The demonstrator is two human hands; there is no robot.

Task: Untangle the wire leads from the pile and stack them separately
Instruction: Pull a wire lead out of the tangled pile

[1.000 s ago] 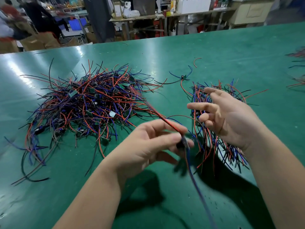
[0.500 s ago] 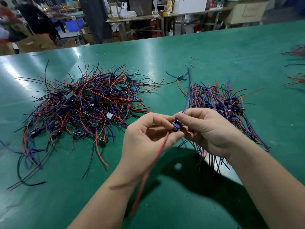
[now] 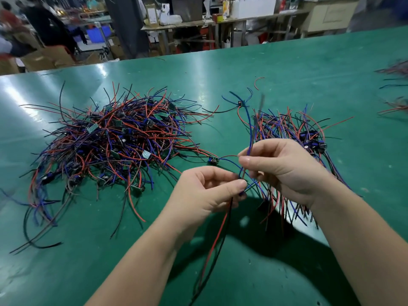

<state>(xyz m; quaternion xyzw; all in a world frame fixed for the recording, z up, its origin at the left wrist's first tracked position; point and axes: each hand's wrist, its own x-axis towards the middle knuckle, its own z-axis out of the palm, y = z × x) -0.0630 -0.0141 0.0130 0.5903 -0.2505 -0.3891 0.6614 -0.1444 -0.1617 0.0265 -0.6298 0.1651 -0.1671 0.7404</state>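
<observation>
Since the hands have parted, left hand pinches the red/black tails of the lead, right hand its blue wires, above the tabletop between pile and stack. A second lead looks snagged on it; not free yet.

The green table was smooth and glossy (lamps glared off it); the wire leads looked plastic-coated.
</observation>
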